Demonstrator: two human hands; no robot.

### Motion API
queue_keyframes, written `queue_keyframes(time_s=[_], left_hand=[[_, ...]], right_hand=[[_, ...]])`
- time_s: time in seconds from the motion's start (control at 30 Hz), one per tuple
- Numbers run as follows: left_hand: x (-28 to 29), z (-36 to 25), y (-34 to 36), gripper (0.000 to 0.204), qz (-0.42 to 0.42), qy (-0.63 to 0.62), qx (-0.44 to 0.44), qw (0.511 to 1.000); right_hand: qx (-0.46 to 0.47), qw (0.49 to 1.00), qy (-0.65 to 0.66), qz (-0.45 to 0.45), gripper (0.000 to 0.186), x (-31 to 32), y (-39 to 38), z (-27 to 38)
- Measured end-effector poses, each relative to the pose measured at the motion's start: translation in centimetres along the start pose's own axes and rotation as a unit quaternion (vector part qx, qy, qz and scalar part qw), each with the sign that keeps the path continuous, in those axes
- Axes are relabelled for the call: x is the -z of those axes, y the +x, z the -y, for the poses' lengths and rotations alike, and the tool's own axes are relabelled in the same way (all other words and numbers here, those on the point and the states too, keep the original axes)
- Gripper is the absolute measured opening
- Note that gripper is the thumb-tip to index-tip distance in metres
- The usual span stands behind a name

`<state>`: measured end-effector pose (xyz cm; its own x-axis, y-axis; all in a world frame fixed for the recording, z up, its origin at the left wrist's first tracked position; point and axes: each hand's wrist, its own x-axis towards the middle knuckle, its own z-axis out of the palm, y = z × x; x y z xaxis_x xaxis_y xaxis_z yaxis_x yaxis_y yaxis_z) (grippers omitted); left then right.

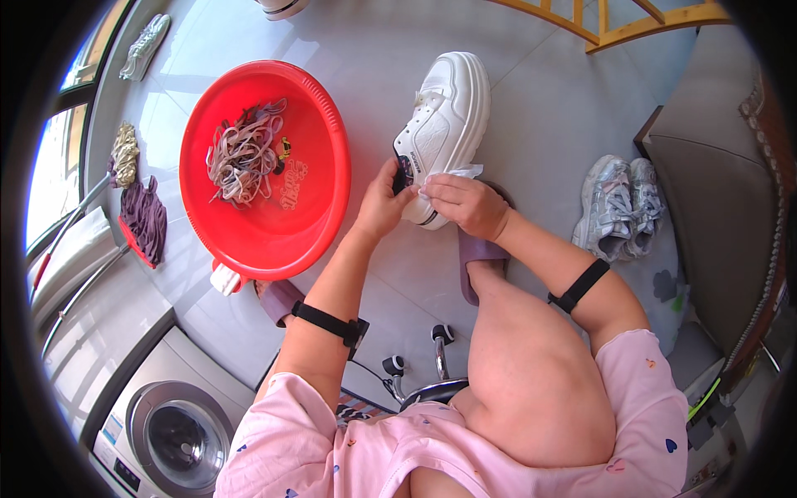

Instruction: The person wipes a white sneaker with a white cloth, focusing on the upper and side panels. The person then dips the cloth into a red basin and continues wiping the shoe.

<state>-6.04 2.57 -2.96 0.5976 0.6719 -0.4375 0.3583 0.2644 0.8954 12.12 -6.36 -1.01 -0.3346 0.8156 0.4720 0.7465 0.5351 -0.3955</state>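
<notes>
A white lace-up-style sneaker (440,124) with a thick sole is held up in front of me, toe pointing away and its dark lining showing at the opening. My left hand (383,199) is closed on the heel end at the collar, thumb on the outside. Pressed against the shoe's side near the heel, my right hand (469,203) has its fingers pinched together. A thin white piece, like a wipe or tissue (467,172), sticks out by those fingers. To the left, a red basin (320,212) holds a tangle of pale and brownish shoelaces (245,158).
Grey sneakers (610,203) stand on the floor at right beside a brown upholstered seat (706,141). Mops (143,220) lean at left, with a pale shoe (145,47) beyond. A washing machine (178,432) is at lower left. A wooden frame (647,29) crosses the far right.
</notes>
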Motion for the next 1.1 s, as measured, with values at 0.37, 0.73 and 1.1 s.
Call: queue_keyframes(time_s=[0.37,0.73,1.1], left_hand=[[-0.4,-0.9,-0.4,0.039,-0.01,0.044,-0.002,0.999],[-0.5,0.0,-0.4,0.042,-0.003,0.025,-0.004,1.0],[-0.6,-0.3,-0.5,0.046,-0.017,0.053,-0.026,0.998]], right_hand=[[-0.115,0.991,-0.022,-0.059,0.014,0.8,0.3,-2.5],[-0.074,0.992,-0.092,-0.046,0.01,1.8,0.7,-7.8],[-0.046,0.998,0.051,-0.014,0.013,0.4,-0.1,-0.2]])
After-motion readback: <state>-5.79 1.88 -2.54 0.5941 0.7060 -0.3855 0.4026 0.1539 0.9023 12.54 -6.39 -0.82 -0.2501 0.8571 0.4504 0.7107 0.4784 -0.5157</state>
